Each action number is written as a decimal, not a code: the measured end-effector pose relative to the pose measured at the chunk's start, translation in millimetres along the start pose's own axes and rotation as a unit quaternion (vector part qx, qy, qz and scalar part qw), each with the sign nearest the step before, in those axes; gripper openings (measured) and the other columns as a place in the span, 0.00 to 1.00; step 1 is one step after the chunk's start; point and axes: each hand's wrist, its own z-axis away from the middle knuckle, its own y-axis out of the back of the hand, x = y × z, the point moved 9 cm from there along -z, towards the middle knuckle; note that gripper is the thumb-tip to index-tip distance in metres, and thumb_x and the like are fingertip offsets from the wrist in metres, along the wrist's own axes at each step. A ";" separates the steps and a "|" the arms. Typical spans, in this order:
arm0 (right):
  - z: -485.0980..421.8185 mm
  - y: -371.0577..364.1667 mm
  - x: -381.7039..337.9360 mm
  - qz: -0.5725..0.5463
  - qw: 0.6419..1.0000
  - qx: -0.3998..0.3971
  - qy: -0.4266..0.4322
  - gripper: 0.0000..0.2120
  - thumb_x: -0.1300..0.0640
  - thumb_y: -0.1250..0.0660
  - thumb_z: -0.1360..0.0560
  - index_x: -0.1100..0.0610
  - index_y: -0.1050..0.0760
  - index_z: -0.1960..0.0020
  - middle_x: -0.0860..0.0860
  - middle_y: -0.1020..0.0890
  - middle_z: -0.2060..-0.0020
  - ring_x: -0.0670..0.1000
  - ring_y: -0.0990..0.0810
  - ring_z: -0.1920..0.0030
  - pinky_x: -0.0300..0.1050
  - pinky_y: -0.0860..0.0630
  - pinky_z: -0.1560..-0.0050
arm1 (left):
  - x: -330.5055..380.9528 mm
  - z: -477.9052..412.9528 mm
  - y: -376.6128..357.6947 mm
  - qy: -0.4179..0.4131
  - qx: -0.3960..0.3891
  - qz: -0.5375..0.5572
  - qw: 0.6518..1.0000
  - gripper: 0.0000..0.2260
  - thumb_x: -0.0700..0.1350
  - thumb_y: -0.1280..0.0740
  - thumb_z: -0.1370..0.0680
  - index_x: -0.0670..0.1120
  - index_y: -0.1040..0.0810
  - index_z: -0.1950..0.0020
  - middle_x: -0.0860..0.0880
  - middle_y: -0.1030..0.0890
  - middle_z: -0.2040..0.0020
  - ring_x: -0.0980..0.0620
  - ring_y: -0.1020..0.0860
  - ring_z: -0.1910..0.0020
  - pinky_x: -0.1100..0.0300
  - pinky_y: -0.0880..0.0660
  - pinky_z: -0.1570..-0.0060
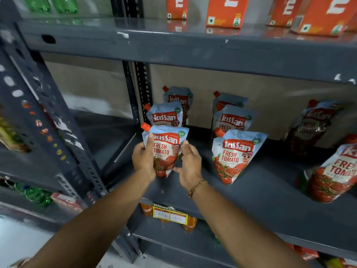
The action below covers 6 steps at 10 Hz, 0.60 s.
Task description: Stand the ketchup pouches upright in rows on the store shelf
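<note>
A blue-and-red ketchup pouch (168,144) with an orange cap stands upright at the front of the left row on the grey shelf (260,190). My left hand (144,157) grips its left side, thumb across the front. My right hand (190,163) touches its right edge with the fingers curled and partly apart. Two more pouches (166,116) stand behind it. A middle row of three pouches (234,155) stands to the right. At the far right, two pouches (332,175) lean, one behind the other.
Orange cartons (227,11) line the shelf above, with green bottles (50,4) at the upper left. A slotted metal upright (143,88) borders the left row. A yellow price tag (171,214) hangs on the shelf's front edge above orange bottles (189,224) below.
</note>
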 end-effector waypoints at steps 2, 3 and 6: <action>-1.3 2.5 0.7 -0.007 1.000 -0.013 -0.005 0.08 0.50 0.40 0.22 0.51 0.26 0.57 0.46 0.19 0.58 0.44 0.22 0.55 0.63 0.27 0.39 | -4.7 0.7 4.2 0.007 0.014 -0.003 1.000 0.11 0.56 0.31 0.27 0.49 0.25 0.59 0.50 0.18 0.58 0.53 0.19 0.59 0.55 0.21 0.55; 2.5 12.0 0.1 0.010 1.000 0.002 -0.002 0.06 0.50 0.39 0.22 0.52 0.27 0.51 0.43 0.22 0.56 0.40 0.25 0.55 0.57 0.28 0.40 | -9.6 5.8 16.0 -0.004 0.051 -0.037 0.998 0.17 0.60 0.34 0.27 0.47 0.20 0.53 0.50 0.16 0.55 0.52 0.18 0.54 0.54 0.21 0.50; 53.8 71.6 4.3 0.231 0.972 -0.042 0.010 0.04 0.57 0.39 0.23 0.53 0.26 0.53 0.51 0.20 0.57 0.43 0.25 0.65 0.35 0.28 0.69 | -9.0 87.3 0.5 -0.148 0.066 -0.175 0.971 0.18 0.48 0.45 0.18 0.35 0.25 0.47 0.39 0.20 0.48 0.42 0.23 0.49 0.57 0.30 0.52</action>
